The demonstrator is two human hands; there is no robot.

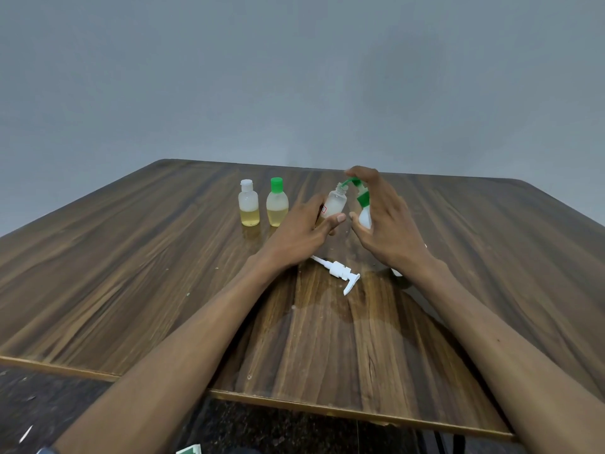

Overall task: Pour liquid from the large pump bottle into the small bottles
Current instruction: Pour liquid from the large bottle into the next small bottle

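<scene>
My right hand (386, 217) grips the green-pump bottle (363, 208), nozzle over the open small bottle (335, 203) pinched in my left hand (304, 229). Looks like filling the third one; next, press the pump, spout kept aligned. Two part-filled capped bottles (262, 204) stand beyond my left hand; a loose white pump head (340, 273) lies nearer me, between my wrists.

On the counter (131, 273) in front of you, two capped small bottles stand side by side, the left one (249, 203) just beside the right one (277, 202). To their right, your left hand (301, 229) holds an uncapped small bottle (334, 202) tilted, with your right hand (383, 217) just right of it around a pump bottle (364, 208). A loose pump head (340, 273) lies on the counter nearer you, between your wrists.
</scene>
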